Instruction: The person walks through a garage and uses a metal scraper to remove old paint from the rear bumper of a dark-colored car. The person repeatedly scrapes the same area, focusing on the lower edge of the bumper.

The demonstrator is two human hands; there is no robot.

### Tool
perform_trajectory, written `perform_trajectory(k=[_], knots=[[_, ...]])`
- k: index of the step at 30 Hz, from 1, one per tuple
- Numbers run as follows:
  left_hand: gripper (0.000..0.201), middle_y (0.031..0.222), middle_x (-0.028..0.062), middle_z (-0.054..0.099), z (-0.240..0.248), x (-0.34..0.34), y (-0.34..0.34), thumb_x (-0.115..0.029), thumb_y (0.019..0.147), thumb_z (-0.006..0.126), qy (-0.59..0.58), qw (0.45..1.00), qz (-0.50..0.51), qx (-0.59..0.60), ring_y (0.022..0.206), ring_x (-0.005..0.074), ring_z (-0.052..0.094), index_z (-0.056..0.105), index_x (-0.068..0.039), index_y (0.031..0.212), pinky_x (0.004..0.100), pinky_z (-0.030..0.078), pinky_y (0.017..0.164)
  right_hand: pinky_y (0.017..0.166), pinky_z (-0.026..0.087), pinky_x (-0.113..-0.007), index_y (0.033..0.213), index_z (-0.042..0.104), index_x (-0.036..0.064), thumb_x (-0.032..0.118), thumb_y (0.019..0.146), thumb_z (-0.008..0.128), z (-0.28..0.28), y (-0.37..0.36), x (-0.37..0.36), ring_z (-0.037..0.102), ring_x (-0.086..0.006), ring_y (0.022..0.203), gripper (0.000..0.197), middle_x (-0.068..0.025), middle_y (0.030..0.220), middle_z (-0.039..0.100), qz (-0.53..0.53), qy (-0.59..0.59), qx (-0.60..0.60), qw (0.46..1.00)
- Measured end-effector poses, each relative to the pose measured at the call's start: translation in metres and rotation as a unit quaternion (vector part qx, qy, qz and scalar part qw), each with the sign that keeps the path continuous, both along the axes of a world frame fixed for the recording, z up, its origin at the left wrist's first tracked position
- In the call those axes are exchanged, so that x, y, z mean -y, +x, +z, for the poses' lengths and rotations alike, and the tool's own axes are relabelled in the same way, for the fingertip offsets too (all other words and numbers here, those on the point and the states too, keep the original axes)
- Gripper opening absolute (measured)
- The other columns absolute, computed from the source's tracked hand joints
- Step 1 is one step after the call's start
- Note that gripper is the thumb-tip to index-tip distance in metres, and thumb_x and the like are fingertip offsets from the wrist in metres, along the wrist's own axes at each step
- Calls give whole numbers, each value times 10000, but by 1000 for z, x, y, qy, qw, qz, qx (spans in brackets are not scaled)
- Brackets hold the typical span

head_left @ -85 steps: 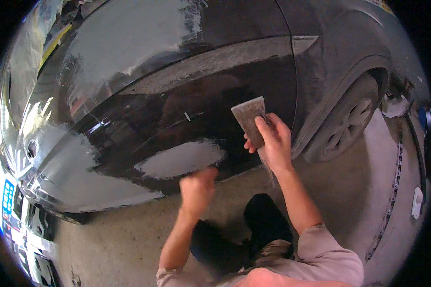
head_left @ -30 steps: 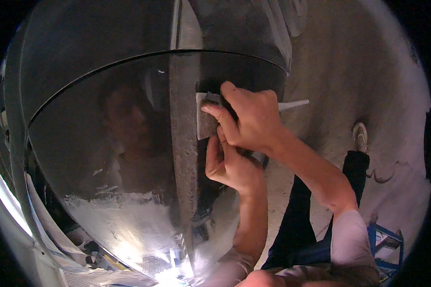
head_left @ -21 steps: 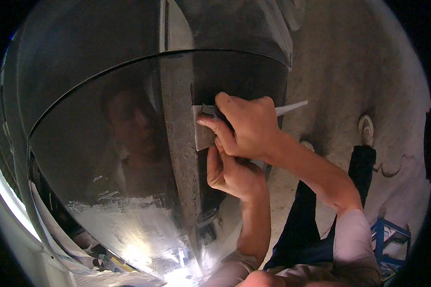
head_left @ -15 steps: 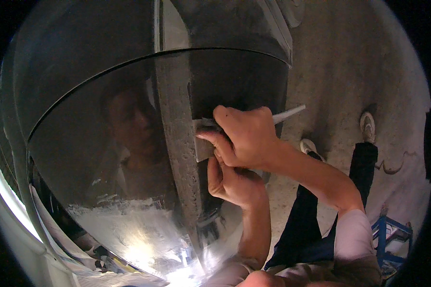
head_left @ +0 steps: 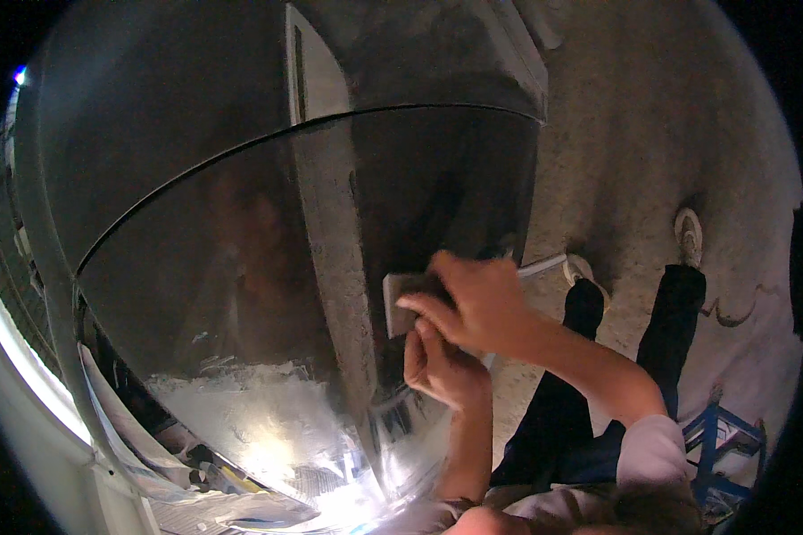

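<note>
A flat, tan-grey rectangular piece (head_left: 403,308) with a pale left edge lies over the dark, curved vehicle body panel (head_left: 437,192). My right hand (head_left: 491,303) is closed around it from above, thumb stretched along its face. From the outer side of that hand a pale, narrow strip (head_left: 542,266) sticks out; whether it belongs to the same piece is hidden by the fingers. Just below, my left hand (head_left: 448,367) is closed, its fingertips at the piece's lower edge and touching my right hand. A dull, pitted grey band (head_left: 330,223) runs down the panel beside them.
A curved seam crosses the panel above my hands. Lower down, a scuffed whitish patch (head_left: 250,401) reflects bright light. My legs and shoes (head_left: 688,234) are on the concrete floor (head_left: 616,178) at right, near a blue metal frame (head_left: 709,455). Crumpled sheeting (head_left: 241,513) hangs at lower left.
Both hands and the flat piece have moved right and down, away from the edge of the grey band. The whole view has also shifted slightly.
</note>
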State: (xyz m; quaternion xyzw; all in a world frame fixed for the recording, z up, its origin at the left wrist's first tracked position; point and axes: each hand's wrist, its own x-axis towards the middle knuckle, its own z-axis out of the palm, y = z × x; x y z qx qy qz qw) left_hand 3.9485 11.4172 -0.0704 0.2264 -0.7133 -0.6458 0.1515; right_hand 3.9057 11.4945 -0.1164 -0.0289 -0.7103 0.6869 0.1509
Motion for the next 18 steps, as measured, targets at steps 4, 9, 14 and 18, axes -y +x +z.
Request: perform_trajectory(k=[4, 9, 14, 18], knots=[[186, 942, 54, 688, -10, -37, -36, -131, 986, 633, -37, 998, -52, -12, 849, 114, 577, 679, 48, 974, 280, 466, 770, 473, 485, -467, 817, 550, 51, 491, 904, 648, -5, -12, -36, 638, -371, 529, 460, -183, 618, 625, -56, -47, 81, 994], [217, 948, 69, 692, -5, -72, -76, -157, 985, 646, 15, 996, -84, -26, 849, 124, 622, 678, 54, 1026, 280, 495, 750, 465, 441, -428, 731, 601, 34, 465, 897, 675, -12, -64, -58, 600, -363, 508, 468, -177, 565, 570, -142, 65, 2, 988], [213, 944, 76, 696, -2, -80, -92, -170, 984, 652, 13, 992, -122, -3, 865, 136, 647, 673, 42, 986, 288, 509, 737, 449, 428, -420, 677, 587, 46, 484, 884, 685, -14, -84, -68, 576, -352, 465, 494, -157, 510, 539, -186, 70, -14, 980], [200, 934, 75, 696, -10, -85, -103, -168, 984, 653, 39, 988, -145, -18, 843, 137, 650, 672, 29, 955, 282, 507, 722, 461, 495, -458, 655, 606, 66, 602, 882, 609, -19, -95, -72, 633, -366, 488, 583, -163, 514, 589, -189, 97, -7, 977]])
